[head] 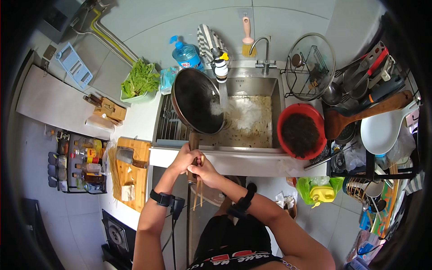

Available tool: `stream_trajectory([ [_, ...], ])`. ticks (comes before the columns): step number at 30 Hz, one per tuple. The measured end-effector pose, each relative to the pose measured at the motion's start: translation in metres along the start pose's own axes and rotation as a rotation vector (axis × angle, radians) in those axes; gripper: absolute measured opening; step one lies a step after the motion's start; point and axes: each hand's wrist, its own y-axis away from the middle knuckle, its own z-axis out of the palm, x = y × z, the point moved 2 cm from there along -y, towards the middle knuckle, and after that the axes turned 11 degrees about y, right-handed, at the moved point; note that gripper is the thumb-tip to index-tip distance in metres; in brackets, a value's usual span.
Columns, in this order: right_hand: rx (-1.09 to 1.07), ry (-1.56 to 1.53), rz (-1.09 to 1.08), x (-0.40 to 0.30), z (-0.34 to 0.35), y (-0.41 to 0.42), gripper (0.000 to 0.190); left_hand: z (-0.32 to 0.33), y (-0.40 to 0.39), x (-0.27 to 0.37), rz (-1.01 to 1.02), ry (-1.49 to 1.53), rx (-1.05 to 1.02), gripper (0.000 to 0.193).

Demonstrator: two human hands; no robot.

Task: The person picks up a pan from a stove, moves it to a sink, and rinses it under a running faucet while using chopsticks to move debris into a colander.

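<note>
A dark wok is tilted over the left part of the steel sink. Both of my hands grip its wooden handle: my left hand nearer the pan, my right hand just beside it. A pair of wooden chopsticks is also in my right hand, pointing down toward me. From the tap with a white spout, water runs down at the wok's right edge. Splashing and white frothy water spread over the sink floor, which has dark specks.
A red basin of dark contents stands right of the sink, beside a crowded utensil rack. Leafy greens and a blue soap bottle stand behind. On the left, a cutting board carries a cleaver.
</note>
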Motion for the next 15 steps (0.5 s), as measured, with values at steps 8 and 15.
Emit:
stream_trajectory([
  [8,-0.244,-0.224,-0.030,0.001,0.034,-0.015,0.041,-0.023,0.028,0.028,0.061,-0.194,0.127,0.014],
  [15,-0.521,-0.342,0.015,0.000,0.042,-0.021,0.037,-0.033,0.045,0.038,0.074,-0.470,0.235,0.024],
])
